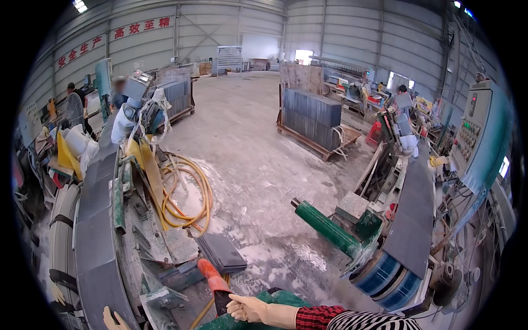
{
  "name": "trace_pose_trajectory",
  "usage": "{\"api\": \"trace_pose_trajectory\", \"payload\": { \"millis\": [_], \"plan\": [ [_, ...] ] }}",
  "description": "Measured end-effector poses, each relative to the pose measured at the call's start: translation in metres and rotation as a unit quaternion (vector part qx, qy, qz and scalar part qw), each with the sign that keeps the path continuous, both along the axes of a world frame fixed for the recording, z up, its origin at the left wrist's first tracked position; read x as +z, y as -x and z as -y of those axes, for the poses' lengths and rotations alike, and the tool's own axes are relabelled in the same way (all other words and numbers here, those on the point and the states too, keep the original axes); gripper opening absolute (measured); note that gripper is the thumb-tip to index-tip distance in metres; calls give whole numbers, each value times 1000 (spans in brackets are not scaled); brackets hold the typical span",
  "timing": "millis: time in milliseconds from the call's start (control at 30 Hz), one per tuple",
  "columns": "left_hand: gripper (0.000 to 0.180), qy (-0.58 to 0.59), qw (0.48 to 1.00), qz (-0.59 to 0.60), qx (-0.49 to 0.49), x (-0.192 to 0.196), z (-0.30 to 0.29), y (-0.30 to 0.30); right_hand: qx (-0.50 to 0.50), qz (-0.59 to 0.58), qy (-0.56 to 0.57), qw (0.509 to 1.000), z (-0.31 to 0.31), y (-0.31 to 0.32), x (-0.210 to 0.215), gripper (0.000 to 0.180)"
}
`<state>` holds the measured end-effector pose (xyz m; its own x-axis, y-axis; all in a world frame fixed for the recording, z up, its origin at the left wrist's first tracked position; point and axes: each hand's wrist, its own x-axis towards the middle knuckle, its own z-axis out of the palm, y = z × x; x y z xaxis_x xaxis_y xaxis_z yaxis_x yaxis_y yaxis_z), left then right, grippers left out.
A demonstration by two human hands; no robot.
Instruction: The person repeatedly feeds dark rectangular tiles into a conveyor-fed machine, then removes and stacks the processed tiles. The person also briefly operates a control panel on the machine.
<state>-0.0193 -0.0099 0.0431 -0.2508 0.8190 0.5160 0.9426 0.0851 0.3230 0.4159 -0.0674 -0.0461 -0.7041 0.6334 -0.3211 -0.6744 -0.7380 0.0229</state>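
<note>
At the lower edge my right hand point(247, 309), in a cream glove below a red checked cuff, is closed. Its fingers are against the black end of an orange, tube-like piece point(209, 270); whether they grip it I cannot tell. My left hand point(114, 319), also cream-gloved, shows only in part at the bottom left. Its fingers are apart, beside a line of dark grey slabs point(99, 242) on the left conveyor. Another cream glove shape point(58, 294) lies further left, whose I cannot tell. Several flat dark slabs point(221, 252) are stacked low, ahead of the orange piece.
On the right, a belt point(410, 214) runs over a blue roller point(385, 275), with a green cylinder point(327, 228) beside it. A yellow hose point(206, 192) lies coiled on the floor. Slab pallets point(311, 118) stand ahead; a control cabinet point(481, 126) rises at right. Other people work at back left and right.
</note>
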Motion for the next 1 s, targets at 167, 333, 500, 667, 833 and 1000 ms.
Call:
{"api": "trace_pose_trajectory", "payload": {
  "millis": [167,333,500,667,833,1000],
  "plan": [
    [37,-28,1000,-4,-13,9,4,-8,20,0,-17,1000,-2,3,-12,46],
    [33,-48,998,-34,-12,5,8,-5,-17,185,-33,982,11,13,-4,53],
    [32,-64,997,-38,-18,7,13,-4,-29,177,-61,982,12,14,-10,52],
    [32,-59,997,-52,-10,-3,12,2,-43,178,-49,982,14,13,-6,52],
    [32,-44,999,-22,8,0,26,8,-65,229,-26,971,19,8,11,43],
    [32,-47,998,-33,-13,-12,20,10,-55,176,-40,982,26,-21,0,40]
  ]
}}
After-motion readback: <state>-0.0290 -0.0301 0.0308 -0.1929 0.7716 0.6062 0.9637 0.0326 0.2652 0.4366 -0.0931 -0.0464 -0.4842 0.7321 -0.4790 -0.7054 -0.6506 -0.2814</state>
